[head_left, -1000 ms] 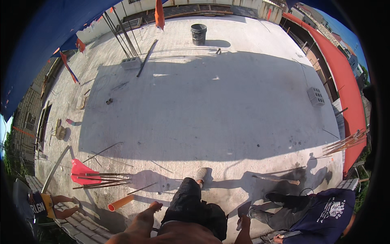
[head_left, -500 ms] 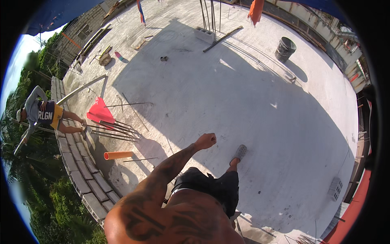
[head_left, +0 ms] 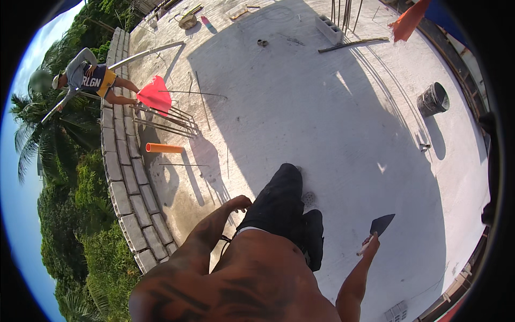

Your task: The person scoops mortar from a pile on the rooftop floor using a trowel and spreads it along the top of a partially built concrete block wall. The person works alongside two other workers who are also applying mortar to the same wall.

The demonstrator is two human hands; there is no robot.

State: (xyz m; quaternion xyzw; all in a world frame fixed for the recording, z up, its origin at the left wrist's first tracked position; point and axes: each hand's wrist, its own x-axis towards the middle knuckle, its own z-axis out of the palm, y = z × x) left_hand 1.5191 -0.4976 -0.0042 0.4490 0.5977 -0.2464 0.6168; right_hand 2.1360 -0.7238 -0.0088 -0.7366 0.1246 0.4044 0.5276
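My right hand (head_left: 374, 244) is wrapped round the pale handle of a trowel (head_left: 382, 224). Its dark, flat blade points forward, held out to my right above the concrete slab (head_left: 343, 177). My left hand (head_left: 240, 203) hangs beside my dark shorts, fingers loosely bent and a little apart, with nothing seen in it. In front of me one knee is raised, and a grey clog (head_left: 308, 199) shows on the slab near it.
A block wall (head_left: 126, 188) runs along the left edge, with another person (head_left: 91, 78) beside it. Rebar (head_left: 166, 122) with red cloth (head_left: 155, 95) and an orange pipe (head_left: 164, 148) stick up. Ahead are a hollow block (head_left: 329, 30) and a black bucket (head_left: 433, 100).
The view has swung, shifting the bucket and rebar across it. My left hand has drawn back to my hip. My right hand with the trowel has come into sight, and a leg has lifted.
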